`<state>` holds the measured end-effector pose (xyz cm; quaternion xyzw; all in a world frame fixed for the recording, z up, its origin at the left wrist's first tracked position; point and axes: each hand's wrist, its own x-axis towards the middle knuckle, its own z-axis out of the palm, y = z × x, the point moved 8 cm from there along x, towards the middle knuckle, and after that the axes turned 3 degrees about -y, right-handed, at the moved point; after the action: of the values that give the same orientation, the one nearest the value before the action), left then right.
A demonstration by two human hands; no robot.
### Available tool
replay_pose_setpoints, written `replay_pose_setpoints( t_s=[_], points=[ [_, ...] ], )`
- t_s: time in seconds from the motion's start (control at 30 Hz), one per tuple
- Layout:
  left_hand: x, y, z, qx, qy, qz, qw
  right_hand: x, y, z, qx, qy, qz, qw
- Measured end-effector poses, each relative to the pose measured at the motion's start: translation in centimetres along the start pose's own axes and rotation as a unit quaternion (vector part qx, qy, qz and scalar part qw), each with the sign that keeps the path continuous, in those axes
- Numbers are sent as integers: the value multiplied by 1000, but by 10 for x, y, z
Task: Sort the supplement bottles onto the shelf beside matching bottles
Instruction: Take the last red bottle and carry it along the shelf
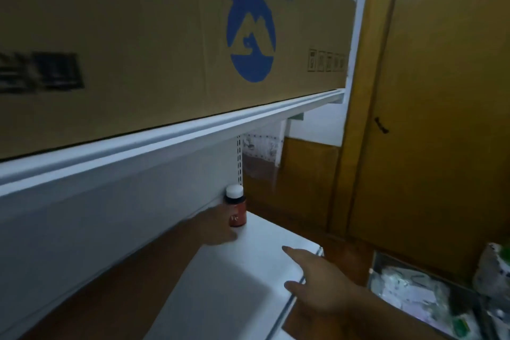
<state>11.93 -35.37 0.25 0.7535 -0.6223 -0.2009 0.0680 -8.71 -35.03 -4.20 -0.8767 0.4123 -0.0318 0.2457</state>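
My left hand (218,226) reaches across the white shelf (248,265) toward its far corner, at about 12 o'clock from my forearm. The hand is against the left side of a bottle (235,207); motion blur hides the fingers, so I cannot tell whether they close around the bottle or only touch it. The bottle stands upright on the shelf, in the back corner, close to the white back panel (110,215) and just in front of the perforated upright (239,157). It has a white cap, a dark neck and an orange-red label with pale lettering. No other bottle shows beside it. My right hand (323,287) hovers over the front edge of the shelf at about 4 o'clock from the bottle, well apart from it. This hand is open and holds nothing; the forefinger points toward 11 o'clock and the thumb extends toward 9 o'clock. Above, a second shelf carries a large cardboard box (165,36) with a blue round logo. At 3 o'clock stands a yellow-brown wooden door (441,91). At 5 o'clock lies a bin (430,298) of clear plastic packets.
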Motion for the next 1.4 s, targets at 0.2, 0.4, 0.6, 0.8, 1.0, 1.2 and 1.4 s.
replay_pose_setpoints(
  t_s=[0.2, 0.4, 0.6, 0.8, 1.0, 1.2, 1.4],
  points=[
    [102, -9, -33, 65, 69, -21, 995, 63, 34, -19, 32, -3, 5, 999],
    [136, -13, -33, 81, 119, -69, 987, 110, 65, -33, 88, -19, 41, 995],
    [97, -2, -33, -122, 96, -61, 986, 137, 34, -31, 216, -68, -18, 974],
    [-21, 11, -39, -268, 247, -146, 920, 112, -24, 0, 438, -157, -137, 874],
    [-146, 23, 2, -340, 438, -275, 785, 46, -74, 47, 518, -222, -163, 810],
    [-278, 17, 31, -407, 535, -329, 663, -54, -139, 82, 522, -284, -215, 775],
    [-386, 3, 51, -438, 582, -294, 620, -133, -201, 107, 515, -279, -242, 773]
  ],
)
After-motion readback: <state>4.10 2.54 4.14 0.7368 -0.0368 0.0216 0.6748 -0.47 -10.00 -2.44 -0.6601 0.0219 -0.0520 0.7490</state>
